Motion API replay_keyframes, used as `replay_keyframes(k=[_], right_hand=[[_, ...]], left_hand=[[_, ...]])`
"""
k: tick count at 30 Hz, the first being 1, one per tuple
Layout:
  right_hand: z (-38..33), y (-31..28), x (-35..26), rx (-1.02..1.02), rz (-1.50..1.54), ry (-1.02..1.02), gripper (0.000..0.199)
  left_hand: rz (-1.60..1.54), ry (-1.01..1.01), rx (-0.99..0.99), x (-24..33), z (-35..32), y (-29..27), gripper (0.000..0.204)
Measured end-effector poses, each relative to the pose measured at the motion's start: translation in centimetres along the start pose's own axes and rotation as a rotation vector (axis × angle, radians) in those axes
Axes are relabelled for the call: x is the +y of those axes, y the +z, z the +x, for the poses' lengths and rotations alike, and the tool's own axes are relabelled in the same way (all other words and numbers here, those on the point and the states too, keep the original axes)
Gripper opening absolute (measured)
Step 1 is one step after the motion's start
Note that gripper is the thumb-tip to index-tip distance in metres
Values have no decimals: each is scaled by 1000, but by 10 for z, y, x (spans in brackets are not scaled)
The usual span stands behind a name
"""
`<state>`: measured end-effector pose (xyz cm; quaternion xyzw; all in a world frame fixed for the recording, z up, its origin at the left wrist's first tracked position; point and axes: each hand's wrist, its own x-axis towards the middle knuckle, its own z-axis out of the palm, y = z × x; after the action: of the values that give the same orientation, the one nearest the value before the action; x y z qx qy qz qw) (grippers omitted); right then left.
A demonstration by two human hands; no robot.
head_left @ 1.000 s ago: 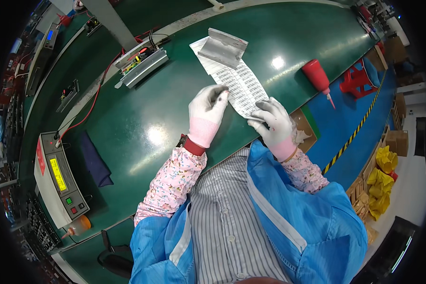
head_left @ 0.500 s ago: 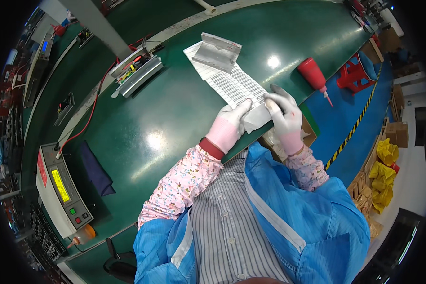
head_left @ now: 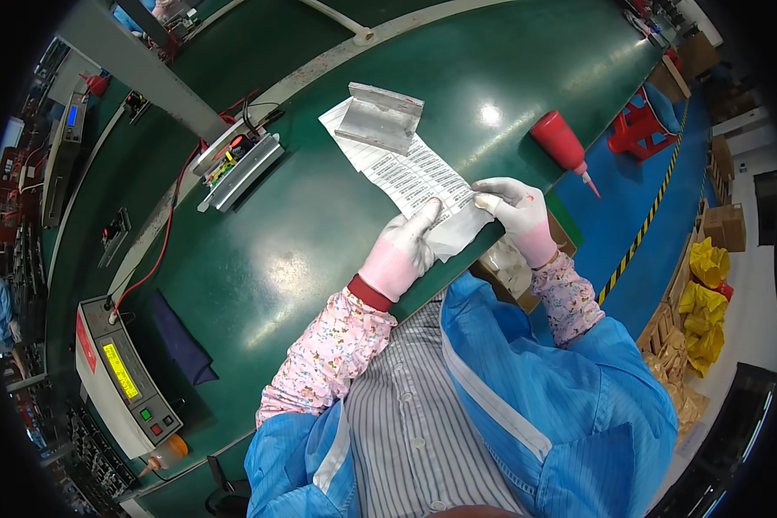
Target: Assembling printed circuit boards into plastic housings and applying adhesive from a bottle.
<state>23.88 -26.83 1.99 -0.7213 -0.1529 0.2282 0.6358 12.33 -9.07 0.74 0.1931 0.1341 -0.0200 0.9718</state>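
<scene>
A long white sheet of small printed labels (head_left: 410,177) lies on the green bench, its far end weighted by a grey metal bracket (head_left: 380,116). My left hand (head_left: 403,249), in a white glove, pinches the sheet's near edge from the left. My right hand (head_left: 514,213), also gloved, holds the near end from the right, fingertips on the last rows of labels. The sheet's blank near end curls up between the two hands.
A red squeeze bottle (head_left: 561,145) lies right of the sheet. A grey fixture with red wires (head_left: 237,161) sits to the left, a tester box with a yellow display (head_left: 121,375) and a dark blue cloth (head_left: 179,338) at the near left. Boxes and yellow bags stand on the floor at right.
Both hands have slid toward the sheet's near end and lifted it; the left hand moved from flat on the sheet to pinching its edge. The view has shifted slightly.
</scene>
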Motion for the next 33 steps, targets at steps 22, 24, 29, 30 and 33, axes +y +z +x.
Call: replay_keyframes(k=[22,24,29,30,33], right_hand=[[19,2,26,586,-331,-411,18],[19,3,25,607,-353,-378,16],[23,9,25,649,-370,-420,16],[22,9,25,654,-374,-423,16],[21,9,25,670,-428,-431,17]], left_hand=[[308,-539,-588,31,-7,-22,42],[150,-526,-779,35,-2,-29,42],[-21,-140,-546,31,4,-32,43],[-22,-142,-553,29,3,-28,43],[335,59,-330,27,-8,-4,41]])
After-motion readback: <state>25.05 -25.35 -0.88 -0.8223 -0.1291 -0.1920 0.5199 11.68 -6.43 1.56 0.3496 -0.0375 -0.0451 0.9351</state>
